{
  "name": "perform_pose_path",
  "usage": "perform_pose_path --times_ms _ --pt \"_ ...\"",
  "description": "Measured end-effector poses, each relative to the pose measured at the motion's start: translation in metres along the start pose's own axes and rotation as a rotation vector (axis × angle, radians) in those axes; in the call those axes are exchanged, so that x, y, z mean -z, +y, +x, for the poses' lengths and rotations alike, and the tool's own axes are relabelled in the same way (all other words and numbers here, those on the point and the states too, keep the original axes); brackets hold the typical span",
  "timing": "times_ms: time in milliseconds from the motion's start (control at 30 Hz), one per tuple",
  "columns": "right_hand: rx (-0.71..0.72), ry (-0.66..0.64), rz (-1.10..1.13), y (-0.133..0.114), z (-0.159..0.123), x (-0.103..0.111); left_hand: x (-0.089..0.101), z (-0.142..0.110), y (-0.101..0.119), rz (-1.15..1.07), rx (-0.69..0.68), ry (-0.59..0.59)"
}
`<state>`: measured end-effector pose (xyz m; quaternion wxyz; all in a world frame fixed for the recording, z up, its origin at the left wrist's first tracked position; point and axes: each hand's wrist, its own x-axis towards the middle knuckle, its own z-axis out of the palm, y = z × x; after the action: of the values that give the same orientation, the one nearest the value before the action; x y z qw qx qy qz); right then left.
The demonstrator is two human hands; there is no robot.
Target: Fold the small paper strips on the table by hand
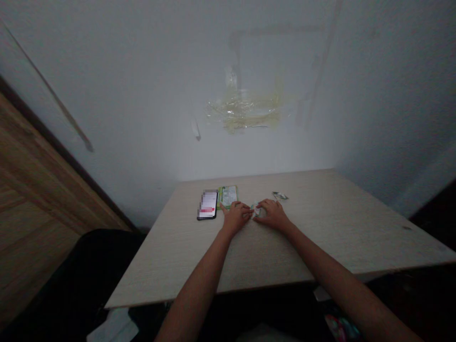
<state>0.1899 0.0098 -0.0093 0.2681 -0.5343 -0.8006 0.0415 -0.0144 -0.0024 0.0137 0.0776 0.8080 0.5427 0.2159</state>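
A small crumpled white-and-green piece, like a wrapper (pixel 255 210), lies between my two hands low over the table. My left hand (pixel 236 216) has its fingertips closed on the piece's left edge, with the thumb stuck out to the left. From the other side, my right hand (pixel 273 214) pinches it between thumb and fingers. Just beyond my left hand lies a flat green-and-white printed packet (pixel 228 195). A phone (pixel 207 205) with a lit screen rests left of that packet. Past my right hand is another small crumpled scrap (pixel 280 195).
The pale wooden table (pixel 171 251) reaches back to a grey-white wall (pixel 142 95) with strips of clear, yellowed tape (pixel 245 114). A dark rounded shape (pixel 107 247) stands at the table's left, near a wooden panel (pixel 35 180).
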Motion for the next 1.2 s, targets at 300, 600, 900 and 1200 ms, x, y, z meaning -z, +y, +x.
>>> perform_pose_path --times_ms 300,600,900,1200 --pt "0.047 0.018 0.147 0.021 0.007 -0.01 0.0 -0.001 0.002 0.043 -0.001 0.03" --pt "0.026 0.038 0.058 0.024 0.008 -0.015 0.0 -0.001 0.003 0.083 0.024 0.023" --pt "-0.071 0.001 -0.039 0.017 0.012 -0.012 0.002 0.0 0.005 0.082 0.032 -0.019" --pt "-0.176 -0.014 -0.117 0.003 0.014 -0.001 -0.001 0.0 0.003 0.019 0.014 0.02"
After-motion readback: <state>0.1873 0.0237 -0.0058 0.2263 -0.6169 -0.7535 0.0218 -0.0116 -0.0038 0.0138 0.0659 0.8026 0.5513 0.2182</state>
